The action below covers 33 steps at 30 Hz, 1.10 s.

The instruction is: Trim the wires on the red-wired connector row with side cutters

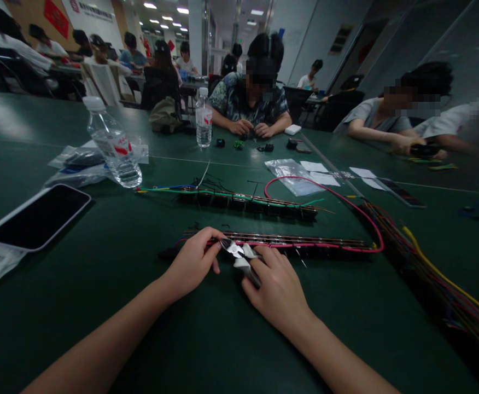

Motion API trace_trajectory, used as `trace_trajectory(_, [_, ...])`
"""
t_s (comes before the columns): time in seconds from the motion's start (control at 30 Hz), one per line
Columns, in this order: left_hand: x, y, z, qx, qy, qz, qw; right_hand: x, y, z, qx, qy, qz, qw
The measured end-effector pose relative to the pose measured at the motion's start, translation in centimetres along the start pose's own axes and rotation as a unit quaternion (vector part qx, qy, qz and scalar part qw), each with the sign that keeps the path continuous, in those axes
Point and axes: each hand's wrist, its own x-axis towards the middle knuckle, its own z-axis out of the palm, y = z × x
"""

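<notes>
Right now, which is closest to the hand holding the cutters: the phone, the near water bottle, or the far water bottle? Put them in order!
From the right hand, in the head view:
1. Near water bottle, up and to the left.
2. Phone, far left at the table edge.
3. Far water bottle, across the table by another person.
</notes>
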Motion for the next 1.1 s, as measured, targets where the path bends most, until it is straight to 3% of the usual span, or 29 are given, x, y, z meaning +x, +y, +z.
trace_trajectory(1.1, [-0.05,-0.10,0.07,-0.006,0.003,-0.002,1.000,-0.12,-0.15,-0.22,-0.022,0.014,-0.014,1.000])
